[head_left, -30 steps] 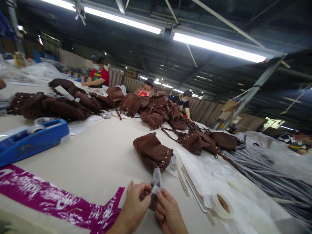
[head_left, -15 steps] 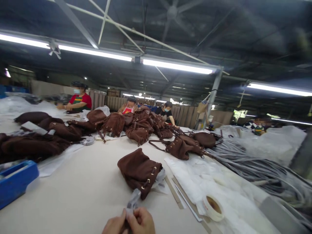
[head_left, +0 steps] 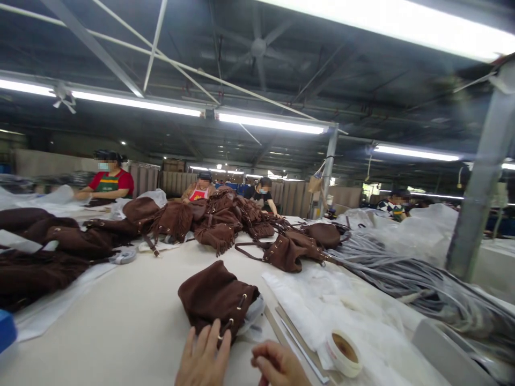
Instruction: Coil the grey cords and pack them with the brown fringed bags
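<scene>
A dark brown drawstring bag (head_left: 213,297) with gold eyelets lies on its side on the pale table, clear plastic (head_left: 253,316) showing at its mouth. My left hand (head_left: 205,354) is open, fingers spread and reaching over the bag's near edge by the eyelets. To the right, just off the bag, my right hand (head_left: 281,364) is loosely curled with a gap between thumb and fingers. Nothing shows in it.
Brown bags (head_left: 225,214) are heaped across the table's far side, with more (head_left: 76,241) at left. A tape roll (head_left: 344,351) rests on white sheeting (head_left: 317,300) at right. Grey cords (head_left: 418,284) lie beyond it. A blue bin (head_left: 6,329) shows at left; co-workers stand behind.
Both hands held a translucent strip by the bag; it is no longer visible. My left hand has opened onto the bag, and my right has moved right. The view has swung right.
</scene>
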{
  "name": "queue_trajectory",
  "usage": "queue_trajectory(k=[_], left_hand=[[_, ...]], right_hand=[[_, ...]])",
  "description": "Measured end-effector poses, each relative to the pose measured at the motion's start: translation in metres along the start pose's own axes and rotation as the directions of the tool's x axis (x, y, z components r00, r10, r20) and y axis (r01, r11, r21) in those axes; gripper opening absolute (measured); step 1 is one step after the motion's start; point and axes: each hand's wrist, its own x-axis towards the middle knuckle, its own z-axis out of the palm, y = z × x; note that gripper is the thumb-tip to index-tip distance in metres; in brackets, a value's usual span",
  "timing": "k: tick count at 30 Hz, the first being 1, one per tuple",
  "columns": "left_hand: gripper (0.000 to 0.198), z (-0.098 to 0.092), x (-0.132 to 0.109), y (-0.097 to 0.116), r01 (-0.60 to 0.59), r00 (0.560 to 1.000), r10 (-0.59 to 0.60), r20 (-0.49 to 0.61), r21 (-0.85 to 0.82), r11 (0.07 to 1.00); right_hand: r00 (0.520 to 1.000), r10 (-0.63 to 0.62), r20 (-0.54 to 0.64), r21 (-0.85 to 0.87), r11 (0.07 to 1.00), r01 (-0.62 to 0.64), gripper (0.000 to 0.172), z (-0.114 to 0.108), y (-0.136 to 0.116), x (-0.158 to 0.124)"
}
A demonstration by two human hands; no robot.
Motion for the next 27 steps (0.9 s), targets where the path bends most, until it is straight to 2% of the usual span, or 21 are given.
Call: queue_trajectory(k=[3, 4, 5, 6, 8, 9, 12, 16, 19, 22, 25, 27], left_hand=[[0.07, -0.004, 0.038, 0.028, 0.054, 0.998, -0.056, 0.01, 0.101, 0.993], [0.071, -0.006, 0.049, 0.033, 0.086, 0.995, -0.091, 0.04, 0.123, 0.989], [0.072, -0.009, 0.059, 0.035, 0.104, 0.99, -0.115, 0.075, 0.138, 0.985], [0.073, -0.012, 0.066, 0.034, 0.113, 0.985, -0.13, 0.111, 0.145, 0.983], [0.077, -0.018, 0.076, 0.026, 0.108, 0.975, -0.133, 0.177, 0.148, 0.983], [0.079, -0.022, 0.078, 0.021, 0.1, 0.969, -0.129, 0.209, 0.146, 0.984], [0.088, -0.029, 0.078, 0.005, 0.099, 0.942, -0.131, 0.309, 0.118, 0.988], [0.095, -0.029, 0.074, -0.007, 0.119, 0.924, -0.136, 0.357, 0.07, 0.99], [0.091, -0.029, 0.075, -0.02, 0.126, 0.93, -0.143, 0.338, 0.071, 0.989], [0.076, -0.031, 0.081, -0.048, 0.108, 0.965, -0.125, 0.229, 0.083, 0.991], [0.061, -0.028, 0.082, -0.086, 0.108, 0.986, -0.122, 0.118, 0.119, 0.987], [0.057, -0.024, 0.078, -0.11, 0.11, 0.987, -0.124, 0.101, 0.129, 0.985]], right_hand=[[0.966, -0.122, -0.226, -0.209, 0.975, 0.075, 0.015, -0.029, -0.013, 0.009], [0.956, -0.089, -0.279, -0.167, 0.985, 0.043, 0.008, -0.033, -0.016, 0.014], [0.951, 0.008, -0.31, -0.053, 0.998, -0.026, 0.003, -0.034, -0.017, 0.02], [0.941, 0.147, -0.304, 0.102, 0.987, -0.121, 0.004, -0.033, -0.017, 0.027], [0.894, 0.397, -0.209, 0.383, 0.874, -0.299, 0.015, -0.026, -0.015, 0.043], [0.867, 0.471, -0.163, 0.474, 0.808, -0.349, 0.019, -0.021, -0.013, 0.052], [0.842, 0.526, -0.121, 0.639, 0.69, -0.34, 0.022, -0.005, -0.006, 0.08], [0.802, 0.588, -0.1, 0.781, 0.546, -0.303, 0.013, 0.012, -0.005, 0.115], [0.827, 0.563, -0.021, 0.855, 0.439, -0.277, 0.009, 0.015, -0.012, 0.125], [0.864, 0.481, 0.152, 0.886, 0.322, -0.335, 0.009, 0.002, -0.021, 0.116], [0.838, 0.413, 0.355, 0.845, 0.242, -0.477, 0.009, -0.026, -0.03, 0.099], [0.805, 0.375, 0.46, 0.805, 0.206, -0.556, 0.015, -0.043, -0.035, 0.088]])
